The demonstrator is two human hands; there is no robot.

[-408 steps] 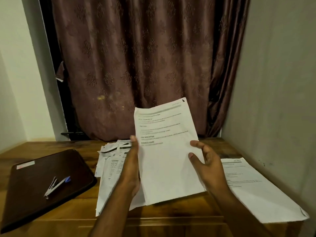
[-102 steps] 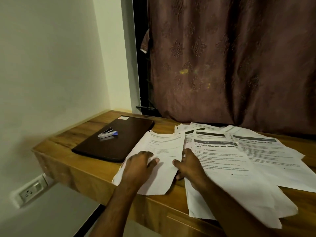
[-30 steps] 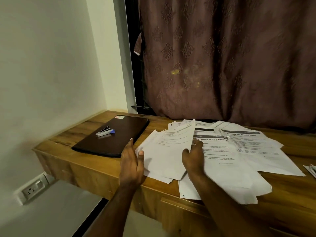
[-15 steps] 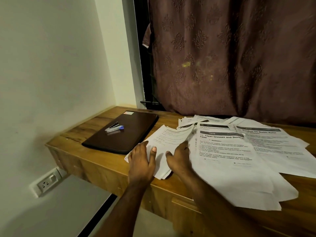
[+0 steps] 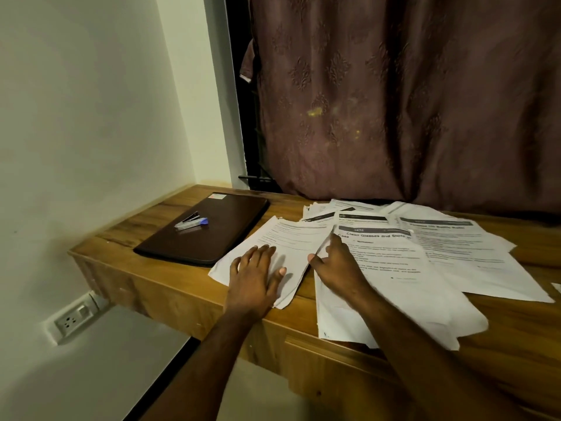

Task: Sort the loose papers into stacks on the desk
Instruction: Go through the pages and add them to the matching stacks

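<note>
Item: small stack of white printed sheets (image 5: 282, 247), lying near the desk's front edge, just right of a dark folder. The sheets lie slightly fanned, with faint lines of small text; the lower right corner overhangs the front edge a little.

Left hand (image 5: 258, 276): flat on the stack, palm down, fingers straight and spread, pressing the paper.

Right hand (image 5: 337, 265): at the stack's right edge, fingers curled, thumb and fingers touching the paper's edge; whether it pinches a sheet cannot be told.

Item: loose papers (image 5: 391, 268), spread to the right of the stack, overlapping one another. The top sheet carries a dark header bar and a bold heading beginning "Clean Glasses and Store". Another sheet (image 5: 461, 250) with a similar header lies farther right. More sheets (image 5: 321, 209) lie fanned toward the desk's back edge.

Item: dark brown folder (image 5: 209, 232), closed, toward the left end of the desk, with a small label at its far corner. A small stapler (image 5: 191, 222), grey with a blue tip, rests on it.

Surface: wooden desk (image 5: 145, 268), wall-mounted, warm brown grain.

Room: pale wall (image 5: 91, 117) at left with a white socket (image 5: 74, 319) below desk level; patterned brown curtain (image 5: 409, 101) behind the desk.
</note>
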